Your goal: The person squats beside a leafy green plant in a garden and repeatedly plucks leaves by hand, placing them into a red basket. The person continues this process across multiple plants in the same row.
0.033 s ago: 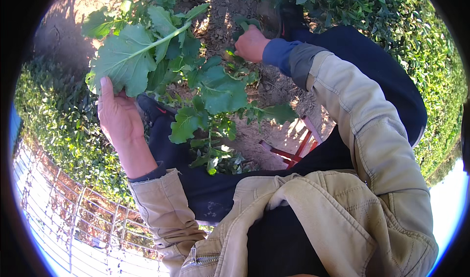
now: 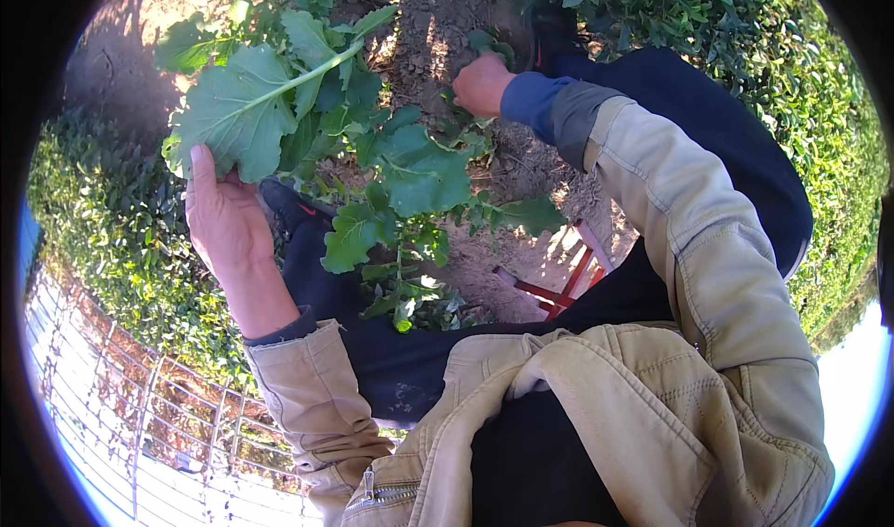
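A tall leafy green plant (image 2: pixel 414 168) with broad, lobed leaves rises from the soil in front of me. At its left, my left hand (image 2: pixel 228 220) holds the edge of a large leaf (image 2: pixel 237 113), thumb on top and the other fingers mostly hidden beneath. That leaf's pale midrib runs up to the right. Beyond the plant, close to the ground, my right hand (image 2: pixel 482 85) is closed with its fingers curled. A small dark green leaf (image 2: pixel 494 47) sticks out past its knuckles; the fingertips' grip is hidden.
Dense hedge bushes (image 2: pixel 819 145) line the right side, with more shrubs (image 2: pixel 112 220) at the left. My shoes stand on bare soil (image 2: pixel 424 24) either side of the plant. A red metal frame (image 2: pixel 563 294) lies near my legs. Wire fencing (image 2: pixel 158 425) is at the lower left.
My right hand has shifted slightly to the right, and the small leaf at its knuckles has moved with it. The left hand and large leaf look almost unmoved.
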A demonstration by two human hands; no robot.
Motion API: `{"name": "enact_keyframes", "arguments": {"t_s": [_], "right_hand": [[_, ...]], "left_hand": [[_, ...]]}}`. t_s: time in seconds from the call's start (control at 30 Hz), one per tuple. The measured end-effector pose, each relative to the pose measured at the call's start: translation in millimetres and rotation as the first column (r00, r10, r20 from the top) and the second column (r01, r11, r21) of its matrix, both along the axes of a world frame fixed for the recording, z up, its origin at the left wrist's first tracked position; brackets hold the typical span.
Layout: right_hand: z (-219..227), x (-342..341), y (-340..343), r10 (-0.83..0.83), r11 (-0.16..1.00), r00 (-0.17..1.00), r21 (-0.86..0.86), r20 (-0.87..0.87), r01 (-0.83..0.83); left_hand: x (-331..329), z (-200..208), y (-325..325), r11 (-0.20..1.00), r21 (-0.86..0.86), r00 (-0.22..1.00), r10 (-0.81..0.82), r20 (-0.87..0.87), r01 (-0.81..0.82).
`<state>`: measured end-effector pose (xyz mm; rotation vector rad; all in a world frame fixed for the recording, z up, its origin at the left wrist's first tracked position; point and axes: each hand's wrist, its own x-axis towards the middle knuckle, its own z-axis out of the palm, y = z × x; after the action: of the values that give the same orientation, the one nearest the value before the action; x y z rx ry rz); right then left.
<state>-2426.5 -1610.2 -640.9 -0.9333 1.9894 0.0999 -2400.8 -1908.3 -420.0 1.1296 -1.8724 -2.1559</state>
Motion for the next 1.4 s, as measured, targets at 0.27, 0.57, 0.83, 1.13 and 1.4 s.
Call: {"name": "enact_keyframes", "arguments": {"t_s": [0.27, 0.57, 0.83, 1.13, 1.4], "right_hand": [[-47.9, 2.9, -47.6, -0.558, 0.663, 0.822, -0.659, -0.117, 0.356], [-88.2, -20.1, -72.3, -0.625, 0.597, 0.780, -0.618, 0.040, 0.511], [-87.1, -52.4, -20.0, -0.965, 0.202, 0.263, -0.627, 0.006, 0.753], [-55.1, 23.1, -112.2, -0.577, 0.649, 0.808, -0.531, 0.121, 0.544], [-67.9, -54.8, -0.4, -0.936, 0.227, 0.336, -0.553, 0.102, 0.802]], "left_hand": [[-1.3, 0.8, 4.8, 1.000, 0.007, 1.000, 0.019, -0.002, -0.019], [4.5, -1.9, 8.6, 0.999, 0.046, 1.000, 0.018, -0.004, -0.017], [9.6, -2.8, -9.3, 0.997, -0.005, 0.997, 0.077, -0.001, -0.077], [-9.2, 4.4, 13.2, 1.000, -0.012, 1.000, 0.021, 0.015, -0.021], [-2.7, 5.9, 11.2, 0.998, 0.000, 0.998, 0.055, -0.033, -0.055]]}}
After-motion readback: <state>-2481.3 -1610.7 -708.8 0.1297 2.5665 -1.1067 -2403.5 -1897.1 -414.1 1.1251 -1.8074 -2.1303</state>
